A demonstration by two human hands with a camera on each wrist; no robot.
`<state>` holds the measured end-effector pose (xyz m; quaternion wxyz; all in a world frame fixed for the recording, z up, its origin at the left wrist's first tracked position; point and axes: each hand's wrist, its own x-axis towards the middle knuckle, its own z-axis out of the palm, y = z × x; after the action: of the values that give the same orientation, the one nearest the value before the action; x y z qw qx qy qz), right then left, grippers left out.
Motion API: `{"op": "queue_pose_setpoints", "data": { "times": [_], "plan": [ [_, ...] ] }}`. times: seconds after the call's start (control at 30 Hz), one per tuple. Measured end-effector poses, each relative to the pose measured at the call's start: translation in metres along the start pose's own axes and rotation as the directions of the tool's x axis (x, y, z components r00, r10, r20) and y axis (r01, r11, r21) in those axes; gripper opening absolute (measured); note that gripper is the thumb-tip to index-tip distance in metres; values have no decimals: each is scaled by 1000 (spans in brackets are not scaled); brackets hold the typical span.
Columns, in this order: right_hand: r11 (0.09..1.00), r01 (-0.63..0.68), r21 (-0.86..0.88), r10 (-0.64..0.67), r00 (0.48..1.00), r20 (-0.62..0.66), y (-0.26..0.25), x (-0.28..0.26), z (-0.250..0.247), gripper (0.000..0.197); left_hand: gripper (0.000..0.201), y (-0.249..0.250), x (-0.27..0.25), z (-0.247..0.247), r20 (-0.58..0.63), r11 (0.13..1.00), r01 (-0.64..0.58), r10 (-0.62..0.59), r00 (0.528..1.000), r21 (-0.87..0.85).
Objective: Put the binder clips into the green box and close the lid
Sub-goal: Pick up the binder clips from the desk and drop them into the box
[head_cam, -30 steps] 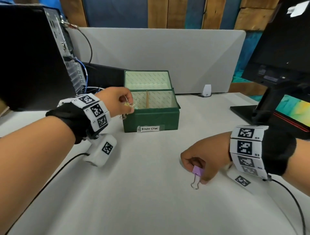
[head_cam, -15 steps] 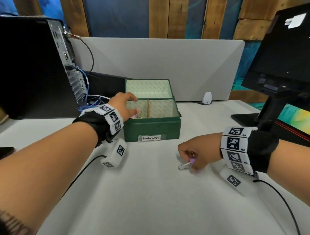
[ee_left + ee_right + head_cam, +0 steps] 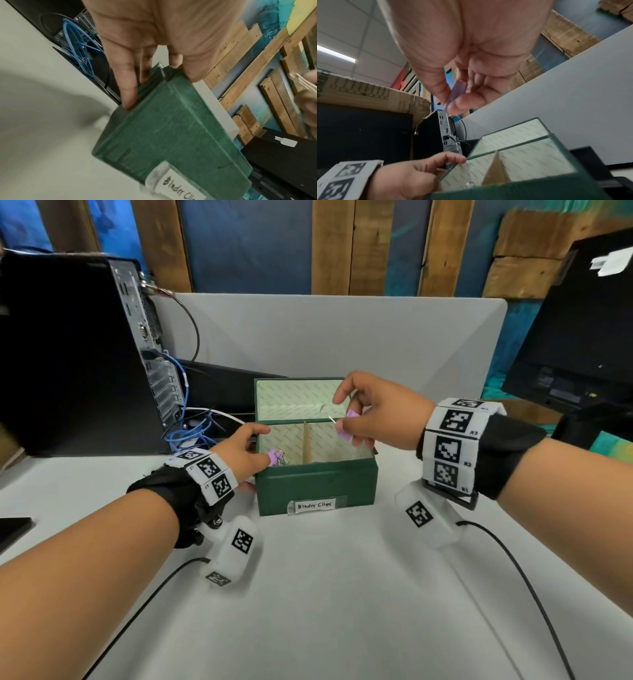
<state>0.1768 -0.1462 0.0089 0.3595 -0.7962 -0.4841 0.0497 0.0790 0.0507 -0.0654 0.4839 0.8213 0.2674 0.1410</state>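
Progress update on the clip box: a second ago the right hand was down on the table at about 5 o'clock from the green box, pinching a purple binder clip, and now it's up over the open top on the 3 o'clock side, the clip pinched between thumb and fingertips with its wire handle poking toward 9 o'clock. So the carry is basically done and what's left for this one is, I'd guess, just letting go over the right-hand compartment, past the cardboard divider. Meanwhile the left hand, which was at the box's 9 o'clock rim with its own clip a second ago, now holds nothing; the wrist view shows its fingers lying fairly straight against the left wall with the thumb up on the corner, so it's only steadying the box. Another purple clip already sits in the left compartment next to some metal handles, so at least one is in. Lid stands propped up at 12 o'clock, wide open, so closing is not done yet. No other loose clips show on the table from here, so this might be the last one, can't swear to it though.
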Motion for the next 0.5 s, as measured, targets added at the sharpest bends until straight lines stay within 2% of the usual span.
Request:
{"op": "queue_pose_setpoints", "data": {
  "times": [0.13, 0.2, 0.23, 0.3, 0.37, 0.43, 0.5],
  "plan": [
    [976, 36, 216, -4, 989, -146, -16, 18, 11, 24, 50, -3, -7, -6, 54, 1000, 16, -17, 998, 14],
    [958, 1, 287, 40, 990, -138, -23, 27, 23, 26, 54, -2, -13, -9, 72, 999, 18, -21, 997, 38],
    [956, -28, 293, 57, 994, -91, -25, 30, 32, 25, 56, -3, -16, -10, 77, 999, 17, -21, 997, 44],
    [984, -76, 160, 79, 997, -11, -23, 33, 48, 23, 60, -3, -21, -11, 78, 999, 7, -10, 997, 37],
    [996, -89, -27, 89, 996, -18, -17, 32, 55, 25, 62, -4, -27, -12, 76, 1000, -1, 0, 997, 15],
    [991, -100, -88, 96, 994, -48, -12, 28, 50, 26, 65, -6, -30, -14, 78, 1000, 1, -1, 997, 0],
    [989, -130, -77, 123, 989, -88, -7, 23, 36, 27, 69, -8, -33, -15, 81, 1000, 6, -5, 997, -9]
  ]
}}
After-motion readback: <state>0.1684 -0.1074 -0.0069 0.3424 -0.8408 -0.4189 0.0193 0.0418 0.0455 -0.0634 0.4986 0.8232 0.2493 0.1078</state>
